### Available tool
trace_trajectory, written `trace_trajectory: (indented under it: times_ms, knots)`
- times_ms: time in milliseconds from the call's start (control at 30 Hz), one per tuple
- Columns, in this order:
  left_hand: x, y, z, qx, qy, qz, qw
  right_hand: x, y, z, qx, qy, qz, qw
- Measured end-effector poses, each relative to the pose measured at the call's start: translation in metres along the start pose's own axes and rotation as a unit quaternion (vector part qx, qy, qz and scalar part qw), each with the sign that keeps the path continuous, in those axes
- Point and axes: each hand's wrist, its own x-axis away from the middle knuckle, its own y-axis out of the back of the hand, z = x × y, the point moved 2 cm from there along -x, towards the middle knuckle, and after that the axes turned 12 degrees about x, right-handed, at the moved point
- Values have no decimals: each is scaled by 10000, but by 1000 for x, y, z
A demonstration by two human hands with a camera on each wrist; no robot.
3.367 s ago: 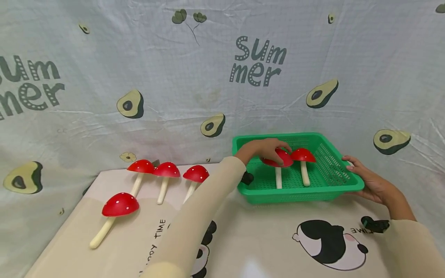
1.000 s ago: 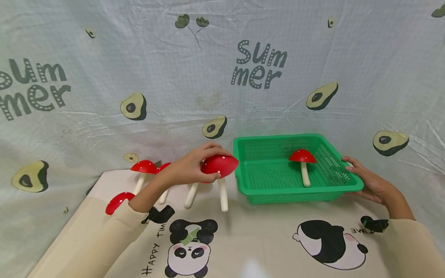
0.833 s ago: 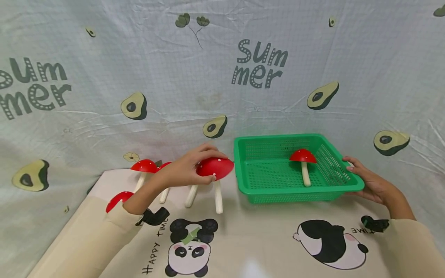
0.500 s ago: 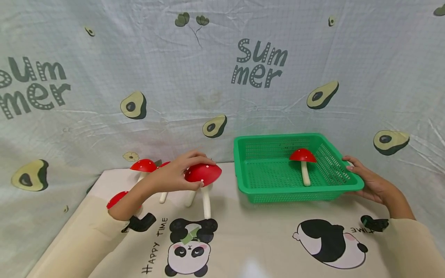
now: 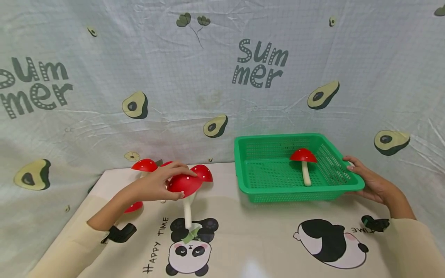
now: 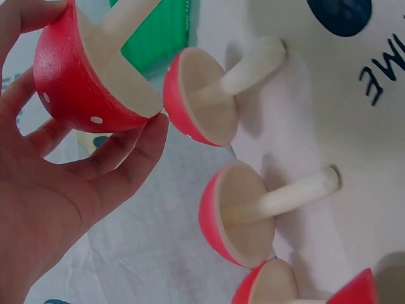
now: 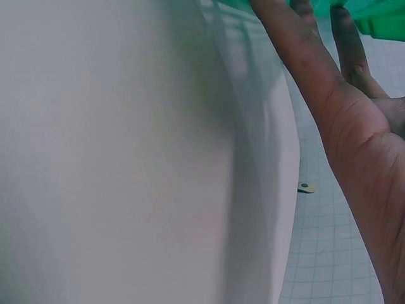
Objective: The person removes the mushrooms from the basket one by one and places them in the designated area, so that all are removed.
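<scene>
My left hand point(image 5: 154, 185) grips a red-capped toy mushroom point(image 5: 185, 185) by its cap, thumb at the near side and fingers over the far side. Its pale stem hangs down over the panda print. Just behind it lies another mushroom point(image 5: 203, 173), seen in the left wrist view with its cap point(image 6: 174, 95) close to the held one. My right hand point(image 5: 373, 185) holds the right end of a green basket point(image 5: 299, 190); in the right wrist view its fingers point(image 6: 152, 136) is not shown, only fingers point(image 7: 304, 57) reaching to the green plastic. One mushroom point(image 5: 304, 155) lies inside the basket.
Further mushrooms lie at the left: one at the back left point(image 5: 144, 165), one partly behind my left hand point(image 6: 237, 215), and one mostly hidden by the forearm point(image 5: 133, 207). A printed cloth hangs point(image 5: 174, 135) behind the table point(image 5: 257, 231).
My left hand has lifted a mushroom out of the basket and carried it left and nearer, over the panda print. The right hand and basket stay in place.
</scene>
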Motion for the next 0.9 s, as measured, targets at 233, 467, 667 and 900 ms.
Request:
trace_trajectory:
  times_ms: [233, 467, 667, 900]
  knots:
    - [10, 3, 7, -34, 78, 128, 9999, 0, 1, -1, -69, 35, 62, 10000]
    - [14, 6, 15, 9, 135, 225, 9997, 1, 1, -1, -169, 54, 120, 9998]
    - [16, 8, 18, 26, 155, 311, 9994, 1, -1, -1, -96, 49, 75, 9999]
    - [20, 17, 27, -116, 371, 651, 9971, 1, -2, 0, -64, 49, 33, 10000]
